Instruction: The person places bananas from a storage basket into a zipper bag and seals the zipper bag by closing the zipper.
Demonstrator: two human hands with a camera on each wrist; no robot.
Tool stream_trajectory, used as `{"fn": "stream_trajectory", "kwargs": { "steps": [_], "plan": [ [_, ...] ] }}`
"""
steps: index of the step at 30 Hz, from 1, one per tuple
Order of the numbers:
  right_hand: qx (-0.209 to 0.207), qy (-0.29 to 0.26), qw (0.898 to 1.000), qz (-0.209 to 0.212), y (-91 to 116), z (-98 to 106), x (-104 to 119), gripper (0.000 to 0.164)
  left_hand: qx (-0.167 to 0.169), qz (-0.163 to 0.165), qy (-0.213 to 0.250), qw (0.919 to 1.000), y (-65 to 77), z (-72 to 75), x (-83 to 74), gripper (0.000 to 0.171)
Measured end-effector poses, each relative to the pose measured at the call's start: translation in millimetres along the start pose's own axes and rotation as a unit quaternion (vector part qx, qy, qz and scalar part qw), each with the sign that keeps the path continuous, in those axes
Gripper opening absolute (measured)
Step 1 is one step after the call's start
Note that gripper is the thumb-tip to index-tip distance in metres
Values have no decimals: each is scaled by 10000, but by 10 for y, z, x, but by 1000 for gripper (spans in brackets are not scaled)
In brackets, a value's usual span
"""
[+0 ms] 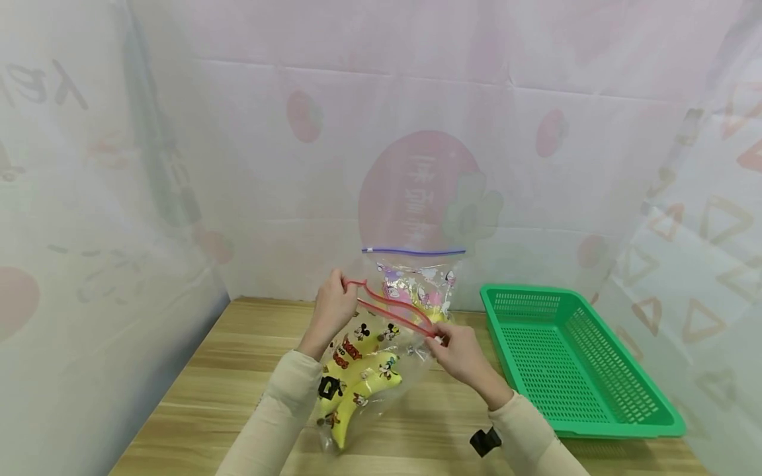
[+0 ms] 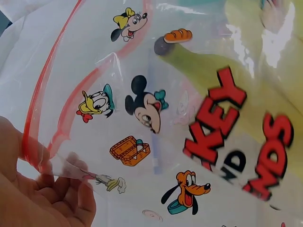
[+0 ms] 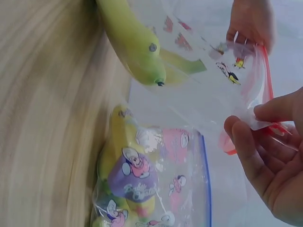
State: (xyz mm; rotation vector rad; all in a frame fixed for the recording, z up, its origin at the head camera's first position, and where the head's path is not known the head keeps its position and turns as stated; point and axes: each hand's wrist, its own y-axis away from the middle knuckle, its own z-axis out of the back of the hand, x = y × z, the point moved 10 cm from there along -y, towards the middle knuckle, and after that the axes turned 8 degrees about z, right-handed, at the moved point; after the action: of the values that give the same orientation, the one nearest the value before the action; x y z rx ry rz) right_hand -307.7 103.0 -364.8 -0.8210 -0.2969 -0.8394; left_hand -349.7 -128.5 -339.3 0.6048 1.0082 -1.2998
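Note:
A clear zip bag (image 1: 411, 357) printed with cartoon figures hangs between my hands, its red-edged mouth parted. Yellow bananas (image 1: 363, 390) lie inside it, low over the table. My left hand (image 1: 333, 305) pinches one end of the red zip edge (image 2: 35, 123). At the opposite end, my right hand (image 1: 458, 350) pinches the mouth near the slider, thumb against fingertips in the right wrist view. Behind stands a second clear bag (image 1: 423, 281) with a blue zip (image 3: 207, 179), holding yellow fruit (image 3: 118, 156); it touches neither hand.
A green perforated basket (image 1: 550, 357) sits on the wooden table (image 1: 238, 370) to the right of my right hand. White printed cloth (image 1: 268, 185) rises along the back and both sides of the table.

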Motion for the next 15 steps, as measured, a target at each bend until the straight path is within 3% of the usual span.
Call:
{"fn": "stream_trajectory", "kwargs": {
  "steps": [4, 9, 15],
  "plan": [
    [-164, 196, 9996, -70, -55, 73, -66, 4, 43, 44, 162, 9999, -6, 27, 5, 5],
    [-370, 277, 9987, -198, -115, 135, -127, 4, 176, 122, 263, 9994, -22, 70, 3, 15],
    [-614, 105, 9971, -439, -176, 215, -188, 4, 282, 283, 439, 9982, -22, 130, 58, 13]
  ]
}}
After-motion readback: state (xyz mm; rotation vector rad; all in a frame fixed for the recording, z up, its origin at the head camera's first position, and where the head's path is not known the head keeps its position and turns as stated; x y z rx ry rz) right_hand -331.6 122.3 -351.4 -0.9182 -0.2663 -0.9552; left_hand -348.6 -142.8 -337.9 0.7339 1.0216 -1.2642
